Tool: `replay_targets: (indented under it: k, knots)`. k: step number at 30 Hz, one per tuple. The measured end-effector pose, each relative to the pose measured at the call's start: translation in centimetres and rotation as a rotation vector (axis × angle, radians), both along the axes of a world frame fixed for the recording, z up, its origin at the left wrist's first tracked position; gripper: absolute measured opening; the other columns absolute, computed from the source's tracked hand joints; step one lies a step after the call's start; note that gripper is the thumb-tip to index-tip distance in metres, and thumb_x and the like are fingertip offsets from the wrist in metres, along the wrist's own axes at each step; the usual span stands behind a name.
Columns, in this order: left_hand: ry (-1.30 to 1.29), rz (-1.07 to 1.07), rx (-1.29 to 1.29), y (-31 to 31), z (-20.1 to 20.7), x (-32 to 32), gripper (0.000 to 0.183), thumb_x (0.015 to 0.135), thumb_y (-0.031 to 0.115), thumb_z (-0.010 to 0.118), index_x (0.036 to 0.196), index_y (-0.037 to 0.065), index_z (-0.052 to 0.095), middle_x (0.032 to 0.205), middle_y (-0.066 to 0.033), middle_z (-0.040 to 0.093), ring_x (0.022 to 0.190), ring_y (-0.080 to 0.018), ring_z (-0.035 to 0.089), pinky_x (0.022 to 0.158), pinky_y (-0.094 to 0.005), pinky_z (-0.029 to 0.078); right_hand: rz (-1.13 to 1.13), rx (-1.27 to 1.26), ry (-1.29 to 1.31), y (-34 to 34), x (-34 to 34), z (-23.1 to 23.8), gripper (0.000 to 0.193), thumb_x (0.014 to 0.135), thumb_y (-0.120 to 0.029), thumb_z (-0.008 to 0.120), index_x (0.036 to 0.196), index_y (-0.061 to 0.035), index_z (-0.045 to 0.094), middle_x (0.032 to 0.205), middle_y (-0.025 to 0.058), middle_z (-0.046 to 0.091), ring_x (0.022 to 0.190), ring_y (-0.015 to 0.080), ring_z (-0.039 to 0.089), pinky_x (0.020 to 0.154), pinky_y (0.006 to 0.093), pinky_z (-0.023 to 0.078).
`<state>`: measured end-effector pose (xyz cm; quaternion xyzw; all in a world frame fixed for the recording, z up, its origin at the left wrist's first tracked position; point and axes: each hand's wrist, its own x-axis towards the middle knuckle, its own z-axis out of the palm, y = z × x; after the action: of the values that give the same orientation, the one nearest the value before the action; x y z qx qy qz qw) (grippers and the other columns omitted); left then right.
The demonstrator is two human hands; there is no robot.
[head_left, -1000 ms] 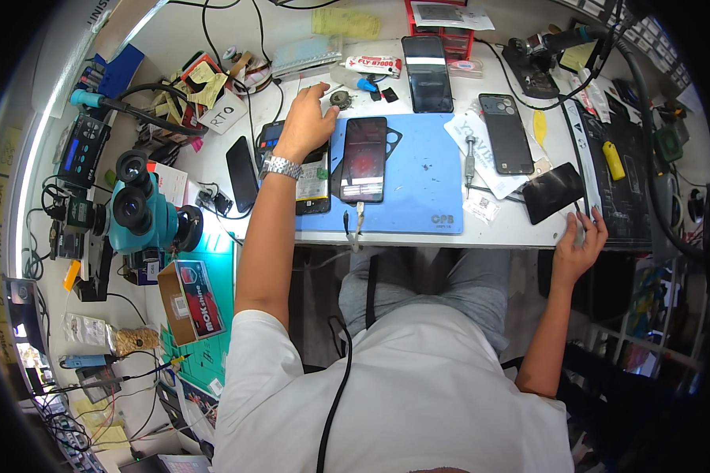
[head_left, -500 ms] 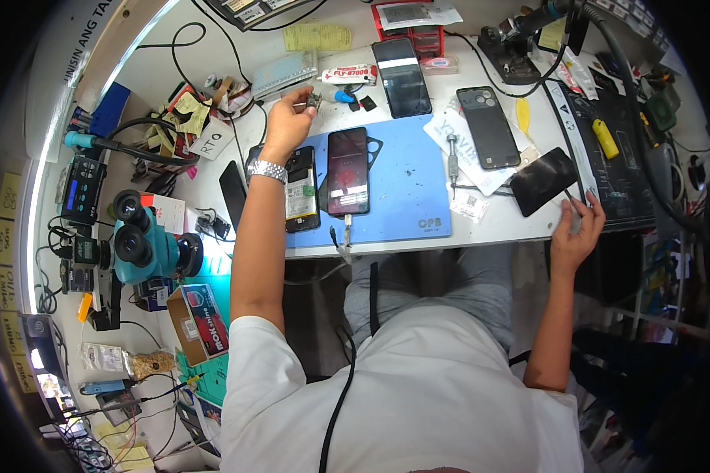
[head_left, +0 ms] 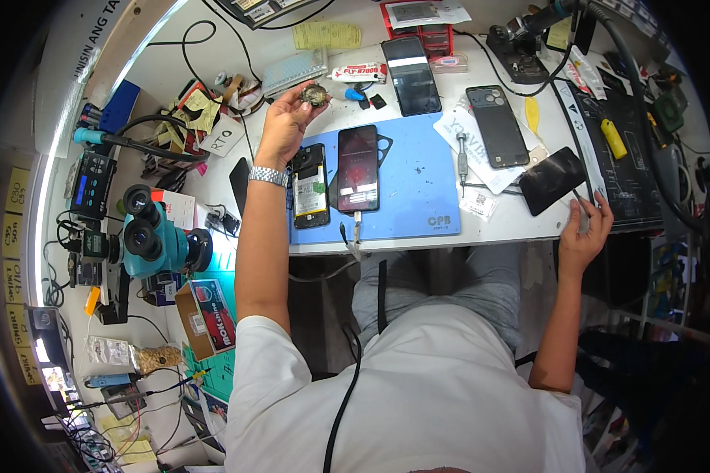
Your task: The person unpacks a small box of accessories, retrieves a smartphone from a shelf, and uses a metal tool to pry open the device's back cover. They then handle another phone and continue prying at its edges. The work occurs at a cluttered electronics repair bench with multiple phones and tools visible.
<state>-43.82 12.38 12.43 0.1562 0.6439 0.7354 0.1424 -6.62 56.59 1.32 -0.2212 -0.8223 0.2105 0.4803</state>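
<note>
My left hand (head_left: 286, 122), with a metal watch on its wrist, holds a small round tin-like piece (head_left: 314, 95) with a dark, mottled top beyond the blue mat (head_left: 414, 197). Below that hand lies an opened phone (head_left: 310, 189) with its battery showing. Beside it is a phone (head_left: 358, 169) with a lit dark-red screen and a cable plugged into its lower end. At the right edge of the table, my right hand (head_left: 585, 232) has its fingers closed around a thin tool (head_left: 581, 202), mostly hidden. Its tip is close to a loose black screen (head_left: 553, 181).
A screwdriver (head_left: 462, 162), a phone back cover (head_left: 497, 126) and another phone (head_left: 412, 75) lie right of centre. A glue tube (head_left: 359, 72) sits at the back. A teal microscope (head_left: 154, 236) stands at left, and a yellow tool (head_left: 610, 139) lies far right.
My left hand has turned, bringing the top of the round piece into view. The right hand stays beside the black screen, its thin tool slightly shifted. The whole view has shifted a little.
</note>
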Motion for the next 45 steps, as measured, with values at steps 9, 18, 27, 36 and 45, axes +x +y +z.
replay_targets:
  k: [9,18,27,36,45]
  knots:
    - [-0.059,-0.020,0.085,-0.3,0.1,-0.2,0.040,0.108,-0.011,0.051,0.147,-0.020,0.051,0.141,-0.0296,0.065,0.130,-0.0394,0.070,0.120,-0.0429,0.058,-0.008,-0.008,-0.010,-0.1,0.0,0.1,0.014,0.098,-0.008,0.082,0.112,-0.0049,0.080,0.136,0.0147,0.065,0.128,0.0326,0.064,0.109,0.0445,0.052]
    - [-0.110,-0.016,0.101,-0.3,-0.2,-0.3,0.040,0.111,-0.006,0.052,0.148,-0.020,0.050,0.140,-0.0289,0.066,0.131,-0.0372,0.070,0.119,-0.0414,0.059,0.011,-0.011,0.009,-0.1,0.0,0.0,0.013,0.098,-0.008,0.082,0.110,-0.0046,0.080,0.136,0.0147,0.065,0.127,0.0323,0.065,0.109,0.0441,0.052]
    - [0.484,0.039,-0.908,-1.3,-3.0,-2.2,0.049,0.102,-0.001,0.068,0.151,0.000,0.062,0.139,-0.0193,0.072,0.125,-0.0269,0.072,0.106,-0.0383,0.057,-0.010,-0.012,0.015,-0.5,-0.2,0.5,0.013,0.095,-0.004,0.081,0.107,-0.0045,0.080,0.138,0.0148,0.067,0.127,0.0332,0.065,0.109,0.0432,0.052]
    - [0.771,-0.001,-1.190,-0.1,-3.2,-0.6,0.054,0.093,-0.006,0.068,0.146,0.003,0.066,0.137,-0.0235,0.066,0.127,-0.0430,0.066,0.111,-0.0464,0.053,-0.011,-0.041,0.071,-0.2,-0.2,0.0,0.020,0.087,-0.002,0.084,0.106,-0.0081,0.082,0.135,0.0110,0.067,0.113,0.0288,0.063,0.100,0.0403,0.053]
    - [0.858,0.214,-1.116,0.1,-1.4,-0.2,0.057,0.094,0.003,0.078,0.150,0.007,0.066,0.135,-0.0205,0.074,0.127,-0.0386,0.069,0.110,-0.0468,0.053,-0.025,-0.069,0.049,-0.7,-0.1,0.4,0.019,0.087,-0.002,0.084,0.105,-0.0083,0.082,0.135,0.0105,0.067,0.111,0.0280,0.063,0.099,0.0396,0.054]
